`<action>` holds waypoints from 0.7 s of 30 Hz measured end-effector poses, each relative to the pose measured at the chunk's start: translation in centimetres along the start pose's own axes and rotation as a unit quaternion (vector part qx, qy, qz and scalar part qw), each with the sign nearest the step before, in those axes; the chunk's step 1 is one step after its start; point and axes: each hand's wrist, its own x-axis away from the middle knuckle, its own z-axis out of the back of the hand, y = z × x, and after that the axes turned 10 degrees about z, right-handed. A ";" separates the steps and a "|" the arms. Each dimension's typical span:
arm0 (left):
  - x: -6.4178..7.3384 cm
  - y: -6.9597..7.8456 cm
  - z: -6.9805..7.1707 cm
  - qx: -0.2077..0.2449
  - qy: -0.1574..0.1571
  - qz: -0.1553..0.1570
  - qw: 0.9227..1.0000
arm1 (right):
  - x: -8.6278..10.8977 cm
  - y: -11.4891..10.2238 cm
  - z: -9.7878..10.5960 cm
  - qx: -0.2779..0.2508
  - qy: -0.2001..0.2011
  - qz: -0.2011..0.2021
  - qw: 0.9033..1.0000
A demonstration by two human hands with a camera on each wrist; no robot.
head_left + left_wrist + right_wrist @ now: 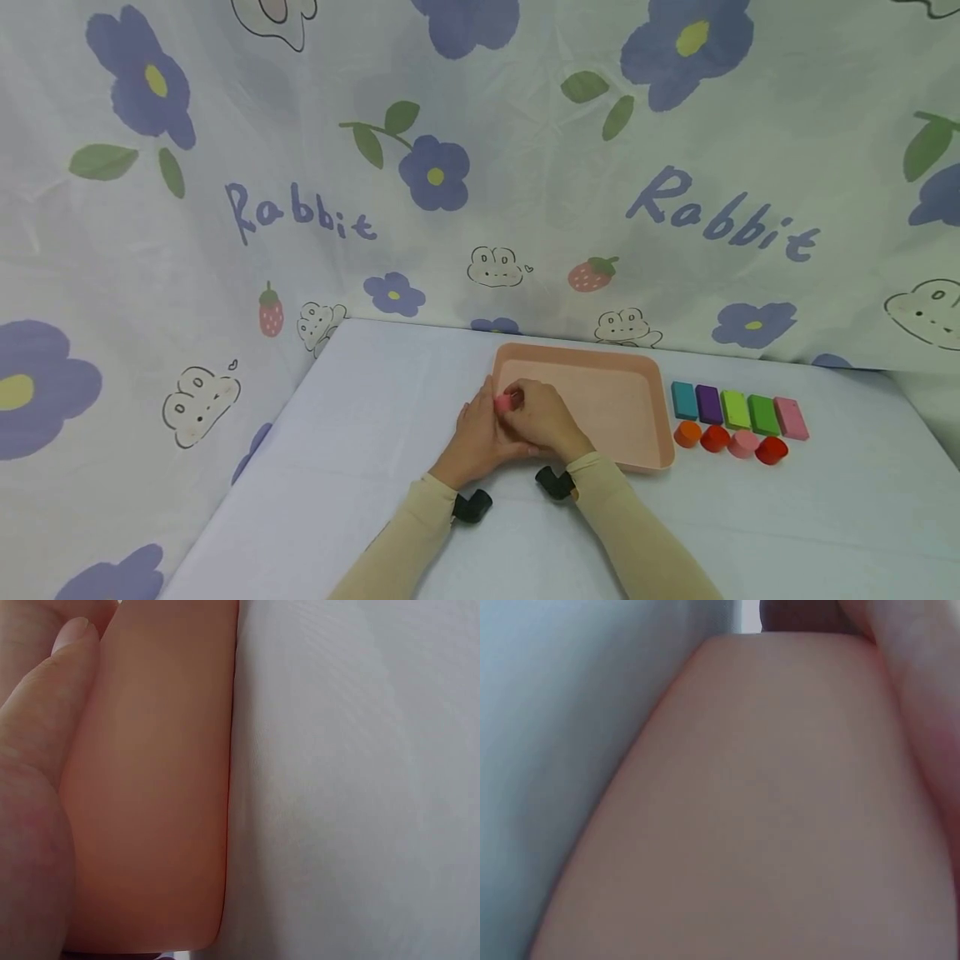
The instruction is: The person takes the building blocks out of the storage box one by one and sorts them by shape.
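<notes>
A shallow peach tray (588,352) lies on the white table. At its near left corner, my left hand (474,439) rests against the outer side with its fingers straight. In the left wrist view the thumb (52,712) lies along the tray wall (154,787). My right hand (546,417) reaches over the near rim and pinches a small pink block (503,403) just inside the left end. The fingers partly hide that block, which looks round. Tray wall (757,795) fills most of the right wrist view, where the block is out of sight.
Right of the tray stands a row of rectangular blocks: blue (684,401), purple (708,405), yellow-green (735,410), green (763,415) and pink (791,418). Before them are orange (687,433), red (715,438) and pink (743,444) cylinders, plus another red cylinder (772,451). A patterned curtain (525,200) hangs behind.
</notes>
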 end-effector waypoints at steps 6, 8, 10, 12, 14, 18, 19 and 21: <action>-0.2 -0.1 -0.2 -0.016 0.003 -0.010 1.000 | 0.4 0.1 0.5 -0.011 0.002 -0.007 1.000; -0.2 -0.2 -0.2 -0.022 -0.001 -0.009 1.000 | 0.4 0.0 0.7 -0.012 0.001 -0.008 1.000; -0.3 -0.2 -0.2 -0.025 -0.001 -0.010 1.000 | 0.4 0.0 0.8 -0.015 0.004 -0.009 1.000; -0.3 -0.2 -0.2 -0.031 -0.002 -0.011 0.999 | 0.5 -0.1 0.9 -0.019 0.006 -0.011 1.000; -0.4 -0.2 -0.2 -0.038 -0.001 -0.014 0.999 | 0.6 -0.3 1.1 -0.022 0.008 -0.011 1.000; -0.4 -0.1 -0.1 -0.040 0.001 -0.021 0.999 | 0.8 -0.6 1.4 -0.015 0.010 -0.010 1.000; -0.3 -0.1 0.0 -0.039 0.001 -0.020 0.999 | 0.9 -0.7 1.6 -0.014 0.011 -0.009 1.000; -0.3 0.0 0.1 -0.034 0.000 -0.018 0.999 | 1.1 -0.8 1.8 -0.010 0.014 -0.006 1.000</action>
